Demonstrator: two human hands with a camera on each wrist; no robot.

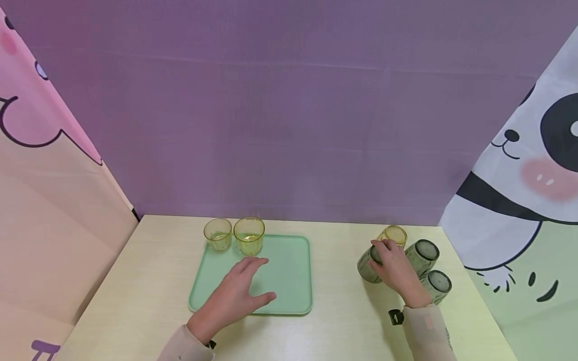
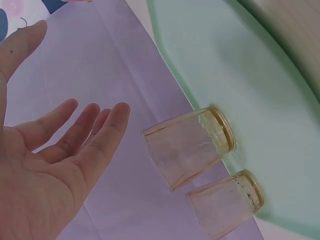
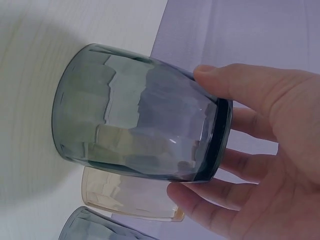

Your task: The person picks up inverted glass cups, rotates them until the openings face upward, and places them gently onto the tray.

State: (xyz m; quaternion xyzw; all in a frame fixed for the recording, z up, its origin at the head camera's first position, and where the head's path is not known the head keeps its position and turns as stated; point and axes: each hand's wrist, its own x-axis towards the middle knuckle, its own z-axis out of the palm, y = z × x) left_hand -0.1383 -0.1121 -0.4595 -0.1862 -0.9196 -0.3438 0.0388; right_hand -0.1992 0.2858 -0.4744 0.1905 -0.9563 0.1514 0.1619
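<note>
From far away I see the right hand [image 1: 398, 268] holding a gray glass [image 3: 130, 115] near its bottom end — it is upside down, on the table's [image 1: 336, 281] right side, by other glasses [image 1: 421, 258]. The left hand [image 1: 232, 296] is wide above the green tray [image 1: 291, 276] — two yellow cups [image 1: 249, 236] stand at its back left corner.

Head: high, near side, facing forward and down; widest, pale wood-grain counter [image 1: 336, 286] to purple cloth backdrop [image 1: 289, 125]. Left wrist: close, rolled sideways, facing across green rectangular tray [image 2: 270, 105]; shares two clear yellow tumblers [image 2: 187, 152] with head. Right wrist: nearer, rolled; shares smoky grey-green faceted tumbler [image 3: 135, 112] with head.
</note>
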